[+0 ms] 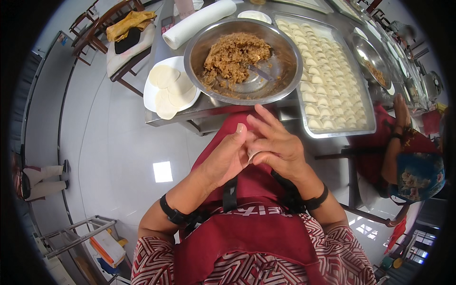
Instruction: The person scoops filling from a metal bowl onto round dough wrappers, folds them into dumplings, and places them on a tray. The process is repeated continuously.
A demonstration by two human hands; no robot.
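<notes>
Above the lap, my left hand (231,151) and my right hand (279,149) meet around a small dumpling (252,154), pressing its pale dough between the fingers. Most of it is hidden by the hands; only an edge shows near the right thumb. Just beyond them stands a wide steel bowl (297,76) of brown minced filling (237,57), with a spatula or flat spoon (262,73) lying in it. Several round dough wrappers (167,83) overlap on a white plate (148,98) to the left. On the right, rows of folded dumplings (324,82) fill a metal tray (370,123).
A paper towel roll (199,25) and a small white dish (254,15) are behind the bowl. The steel table (156,119) ends near my knees. A co-worker (409,153) sits close on the right, by another steel bowl (367,53). A chair (130,53) stands left.
</notes>
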